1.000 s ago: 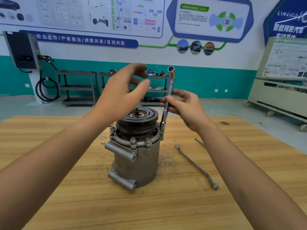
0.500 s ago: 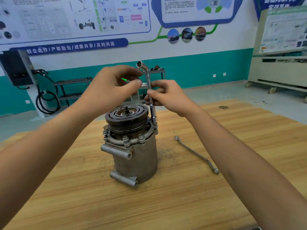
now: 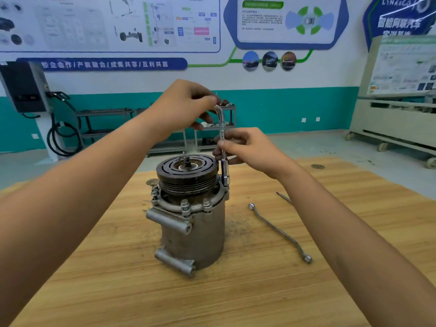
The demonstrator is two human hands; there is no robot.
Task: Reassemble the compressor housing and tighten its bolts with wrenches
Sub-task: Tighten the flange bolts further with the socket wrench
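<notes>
Compressor housing (image 3: 195, 232) stands upright near the middle of a wooden table (image 3: 165, 298), grey cast body, two tube-like lugs on its near left side. Flange at the top carries bolts (image 3: 185, 205) around the rim; three show at the front and left. Dark grooved pulley (image 3: 187, 172) sits on top, short threaded shaft at its centre.

Double ring spanner (image 3: 279, 232) lies flat on the table to the right of the housing, apart from it, running diagonally. Tip of another slim tool (image 3: 284, 197) shows just beyond it, the rest hidden behind the right forearm.

L-shaped socket wrench (image 3: 223, 138) stands nearly vertical, socket end down on the flange at the right rear, just beside the pulley. Right hand (image 3: 250, 149) holds the shaft about midway, thumb and fingers curled round it. Left hand (image 3: 181, 107) is above the pulley, pinching the bent top end of the wrench between thumb and fingertips.

Behind the table: grey floor, metal shelf carts (image 3: 103, 123) against a teal-and-white wall, black wall-mounted unit (image 3: 23, 88) with a looped cable at far left, beige wheeled cabinet (image 3: 396, 123) at far right, printed boards above.
</notes>
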